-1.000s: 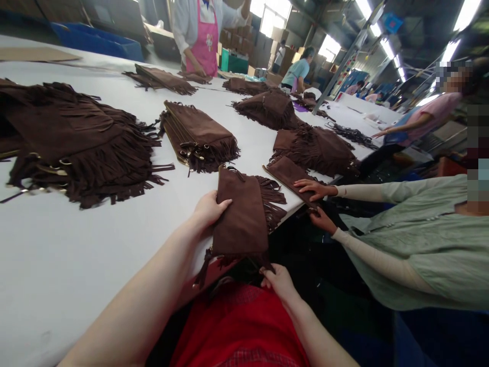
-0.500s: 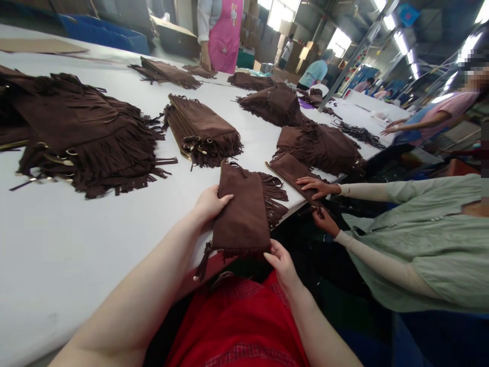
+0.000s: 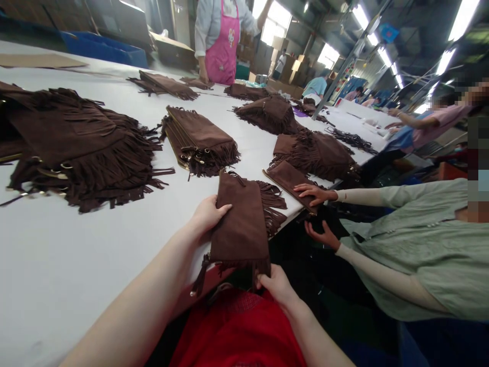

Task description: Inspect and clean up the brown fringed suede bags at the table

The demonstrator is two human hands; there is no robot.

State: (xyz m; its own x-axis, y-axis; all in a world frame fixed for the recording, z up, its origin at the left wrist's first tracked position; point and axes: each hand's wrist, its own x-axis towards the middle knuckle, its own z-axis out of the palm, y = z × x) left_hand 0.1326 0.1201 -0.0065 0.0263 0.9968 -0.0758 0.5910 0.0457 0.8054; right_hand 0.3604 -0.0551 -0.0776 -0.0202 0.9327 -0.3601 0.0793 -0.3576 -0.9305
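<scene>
A brown fringed pouch (image 3: 240,224) lies at the table's edge in front of me, its near end jutting over. My left hand (image 3: 210,213) grips its left side, thumb on top and fingers underneath. Fringe spreads from the pouch's right side, and a zipper pull hangs at its near left corner. My right hand (image 3: 274,283) is closed at the near right corner, pinching fringe strips that hang there. Just beyond lies a stack of fringed pouches (image 3: 206,135) with gold zippers and rings.
A large fringed pile (image 3: 76,137) lies to the left on the white table (image 3: 126,255). More brown pouches (image 3: 317,153) lie at the right edge, where a co-worker's hand (image 3: 315,193) rests on one. Across the table stands a person in a pink apron (image 3: 222,51).
My right hand has moved down from the pouch's corner and closed on the fringe strips. The co-worker's lower hand has come off their pouch. The view has tilted slightly.
</scene>
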